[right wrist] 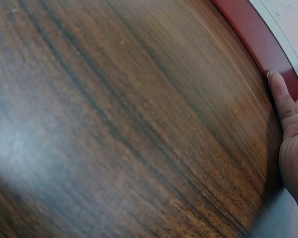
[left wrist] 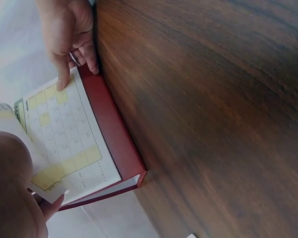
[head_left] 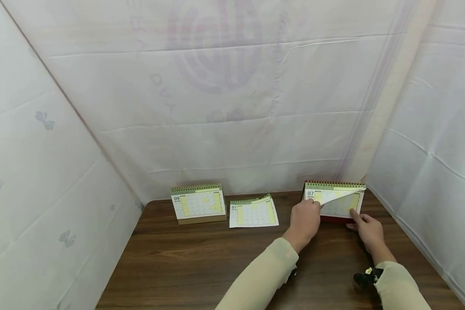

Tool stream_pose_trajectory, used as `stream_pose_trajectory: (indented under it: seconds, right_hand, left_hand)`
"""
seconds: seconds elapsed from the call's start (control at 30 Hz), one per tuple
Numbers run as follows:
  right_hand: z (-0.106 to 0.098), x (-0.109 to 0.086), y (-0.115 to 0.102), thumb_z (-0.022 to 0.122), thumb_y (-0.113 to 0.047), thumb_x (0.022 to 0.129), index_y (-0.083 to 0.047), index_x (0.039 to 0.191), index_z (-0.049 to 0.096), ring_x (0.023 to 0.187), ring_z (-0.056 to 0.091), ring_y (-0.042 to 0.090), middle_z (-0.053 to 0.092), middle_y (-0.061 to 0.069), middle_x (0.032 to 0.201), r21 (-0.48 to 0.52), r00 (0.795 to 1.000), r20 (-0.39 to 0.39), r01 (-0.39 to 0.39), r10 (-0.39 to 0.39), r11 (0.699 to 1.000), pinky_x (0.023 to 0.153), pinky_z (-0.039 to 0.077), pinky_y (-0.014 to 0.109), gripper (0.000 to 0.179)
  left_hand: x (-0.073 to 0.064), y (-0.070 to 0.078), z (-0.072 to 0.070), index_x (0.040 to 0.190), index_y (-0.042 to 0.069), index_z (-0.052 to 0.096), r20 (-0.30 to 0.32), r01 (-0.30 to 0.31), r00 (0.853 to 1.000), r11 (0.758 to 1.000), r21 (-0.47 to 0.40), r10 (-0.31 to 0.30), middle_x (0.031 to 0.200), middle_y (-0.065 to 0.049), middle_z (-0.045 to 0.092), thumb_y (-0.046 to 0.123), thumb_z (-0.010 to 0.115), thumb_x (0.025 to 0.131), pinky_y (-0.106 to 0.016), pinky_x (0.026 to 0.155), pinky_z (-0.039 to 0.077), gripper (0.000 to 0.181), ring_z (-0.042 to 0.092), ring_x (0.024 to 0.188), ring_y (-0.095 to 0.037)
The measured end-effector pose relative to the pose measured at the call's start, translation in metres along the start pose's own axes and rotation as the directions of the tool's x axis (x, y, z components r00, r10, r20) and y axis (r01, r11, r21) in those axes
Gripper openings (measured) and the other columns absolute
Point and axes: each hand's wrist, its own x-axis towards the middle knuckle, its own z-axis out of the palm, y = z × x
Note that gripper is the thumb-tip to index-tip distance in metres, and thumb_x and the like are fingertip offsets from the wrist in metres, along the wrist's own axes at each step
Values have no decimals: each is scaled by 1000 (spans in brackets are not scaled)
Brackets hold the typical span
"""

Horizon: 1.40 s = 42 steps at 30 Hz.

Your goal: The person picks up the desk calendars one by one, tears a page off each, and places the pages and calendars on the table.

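Observation:
A desk calendar [head_left: 339, 206] with a red base [left wrist: 114, 139] stands at the back right of the wooden table [head_left: 201, 258], showing "07". My left hand [head_left: 313, 206] pinches the lower left corner of its front page [head_left: 342, 193] and lifts it, so the sheet curls up toward the spiral binding. In the left wrist view this hand [left wrist: 12, 198] fills the lower left corner. My right hand [head_left: 355, 218] rests at the calendar's lower right corner, its index finger [left wrist: 63, 79] pressing on the page beneath. Its thumb [right wrist: 283, 99] lies against the red base [right wrist: 253, 34].
A second standing calendar [head_left: 199, 203] showing "09" sits at the back left. A loose "07" sheet [head_left: 253, 212] lies flat between the two calendars. White sheeting [head_left: 232, 107] walls in the table on three sides. A dark camera [head_left: 366, 277] is strapped on the right wrist.

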Motion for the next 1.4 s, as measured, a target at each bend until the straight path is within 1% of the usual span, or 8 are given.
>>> stream_pose_trajectory:
  seconds: [0.13, 0.3, 0.47, 0.57, 0.8, 1.13, 1.23, 1.4]
  right_hand:
    - [3, -1, 0, 56, -62, 104, 10, 120, 65, 70, 71, -7, 71, -13, 85, 24, 1000, -21, -8, 8, 1000, 71, 53, 7, 74]
    - [5, -1, 0, 56, -61, 105, 9, 111, 65, 67, 71, -7, 70, -15, 80, 39, 999, -39, -5, 7, 999, 70, 54, 9, 70]
    - [3, -4, 1, 55, -61, 105, 8, 113, 64, 68, 71, -7, 68, -17, 80, 34, 999, -38, -4, 6, 999, 69, 55, 9, 71]
    - [1, -5, 1, 54, -62, 105, 8, 113, 64, 68, 70, -7, 68, -17, 80, 28, 999, -39, -3, 4, 1000, 69, 54, 9, 72]
    - [-5, -8, 2, 53, -63, 105, 9, 114, 64, 67, 70, -8, 68, -18, 79, 2, 999, -49, -5, 5, 1000, 69, 51, 6, 73]
    - [0, -7, -1, 53, -63, 105, 9, 117, 63, 67, 70, -8, 69, -19, 78, 3, 999, -43, 3, -3, 1000, 69, 53, 7, 74]
    - [2, -6, -1, 53, -63, 105, 9, 118, 64, 67, 70, -8, 69, -19, 78, 1, 999, -41, 7, -7, 1000, 69, 53, 7, 74]
    - [5, -4, -1, 52, -64, 105, 9, 119, 63, 67, 70, -8, 69, -17, 81, -16, 999, -35, 13, -14, 1000, 69, 52, 7, 75]
  left_hand:
    - [0, -1, 6, 93, 32, 82, -11, 46, 999, 998, -45, -47, 82, 15, 74, 46, 60, 108, -19, 55, 54, 30, 69, 72, -1]
    - [0, -3, 7, 89, 30, 81, -47, 66, 996, 993, -103, -71, 79, 14, 75, 44, 62, 107, -19, 55, 54, 30, 71, 71, -2]
    - [2, -1, 6, 81, 29, 79, -7, 101, 995, 982, -157, -104, 77, 15, 76, 42, 62, 107, -19, 57, 54, 34, 73, 72, -3]
    - [3, 2, 7, 76, 30, 77, 18, 116, 993, 981, -153, -114, 76, 16, 76, 43, 63, 107, -19, 56, 53, 36, 73, 72, -2]
    - [5, 4, 8, 76, 30, 76, 27, 100, 995, 977, -186, -97, 77, 16, 77, 43, 62, 107, -19, 54, 52, 37, 73, 71, -1]
    - [7, -4, 11, 73, 29, 73, 17, 111, 994, 975, -195, -110, 77, 17, 77, 43, 62, 107, -19, 57, 52, 38, 73, 72, -1]
    - [8, -7, 11, 75, 29, 75, 26, 137, 991, 968, -209, -134, 77, 16, 77, 44, 63, 106, -20, 60, 54, 36, 74, 73, -2]
    - [9, -11, 13, 75, 28, 74, 51, 175, 985, 946, -272, -167, 74, 14, 76, 43, 62, 106, -22, 62, 55, 37, 74, 73, -5]
